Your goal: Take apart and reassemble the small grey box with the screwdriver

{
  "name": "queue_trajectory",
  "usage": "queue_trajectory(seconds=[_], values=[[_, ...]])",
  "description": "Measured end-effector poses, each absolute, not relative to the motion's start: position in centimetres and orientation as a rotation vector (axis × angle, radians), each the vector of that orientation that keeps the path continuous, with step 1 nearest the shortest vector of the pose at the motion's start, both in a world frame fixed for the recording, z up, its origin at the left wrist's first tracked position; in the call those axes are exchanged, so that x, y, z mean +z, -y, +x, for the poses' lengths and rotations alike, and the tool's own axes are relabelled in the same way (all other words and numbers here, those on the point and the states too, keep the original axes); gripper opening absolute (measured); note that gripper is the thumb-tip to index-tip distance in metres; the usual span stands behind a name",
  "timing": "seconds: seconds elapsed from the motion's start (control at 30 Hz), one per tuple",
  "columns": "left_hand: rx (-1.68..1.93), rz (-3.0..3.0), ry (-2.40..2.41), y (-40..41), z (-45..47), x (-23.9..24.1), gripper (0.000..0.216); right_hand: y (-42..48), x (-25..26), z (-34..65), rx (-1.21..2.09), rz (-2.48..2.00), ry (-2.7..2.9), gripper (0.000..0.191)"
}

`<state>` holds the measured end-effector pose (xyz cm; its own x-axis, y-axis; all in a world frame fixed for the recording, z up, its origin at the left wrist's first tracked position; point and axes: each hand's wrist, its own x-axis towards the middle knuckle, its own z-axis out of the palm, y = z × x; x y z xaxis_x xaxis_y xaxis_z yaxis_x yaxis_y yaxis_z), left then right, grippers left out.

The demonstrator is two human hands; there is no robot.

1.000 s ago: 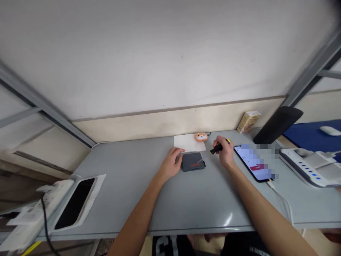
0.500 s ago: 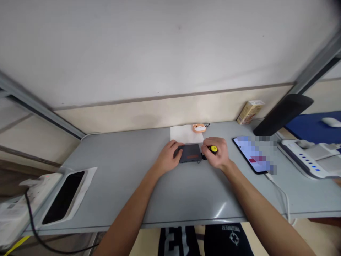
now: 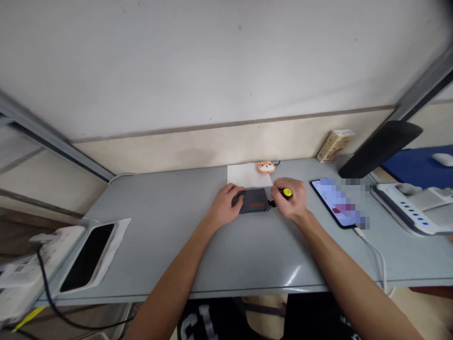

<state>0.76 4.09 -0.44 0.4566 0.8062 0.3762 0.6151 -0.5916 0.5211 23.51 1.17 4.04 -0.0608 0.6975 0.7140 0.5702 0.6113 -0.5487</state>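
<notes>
A small dark grey box with a reddish label lies on the grey table. My left hand curls around the box's left end and holds it down. My right hand is closed around a black screwdriver with a yellow butt, its tip at the box's right side. Just behind the box lie a white sheet of paper and a small orange animal-face charm.
A lit phone on a white cable lies right of my hand. Farther right sit a white device, a black monitor and a small carton. A second phone on paper and a power strip are at the left edge.
My right hand swung the screwdriver from up in the air down to the box's right side. My left hand tightened round the box's left end. The camera view shifted slightly.
</notes>
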Motion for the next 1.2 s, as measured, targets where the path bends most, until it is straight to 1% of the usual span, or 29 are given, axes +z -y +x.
queue_trajectory(seconds=[0.57, 0.73, 1.0, 1.2], values=[[0.908, 2.433, -1.255, -4.1, 1.0, -0.9, 0.025, -1.5, 3.8, 23.9, 0.149, -1.052, 1.714, 0.034], [0.894, 2.487, -1.301, -3.8, 1.1, -1.1, 0.026, -1.5, 3.4, 23.6, 0.236, -1.081, 1.660, 0.033], [0.890, 2.510, -1.559, -1.1, 1.3, -1.1, 0.038, -2.5, 3.4, 24.5, 0.217, -1.114, 1.630, 0.033], [0.692, 2.493, -1.644, 2.4, 2.2, -0.7, 0.051, -3.2, 2.8, 25.0, 0.327, -1.112, 1.525, 0.033]])
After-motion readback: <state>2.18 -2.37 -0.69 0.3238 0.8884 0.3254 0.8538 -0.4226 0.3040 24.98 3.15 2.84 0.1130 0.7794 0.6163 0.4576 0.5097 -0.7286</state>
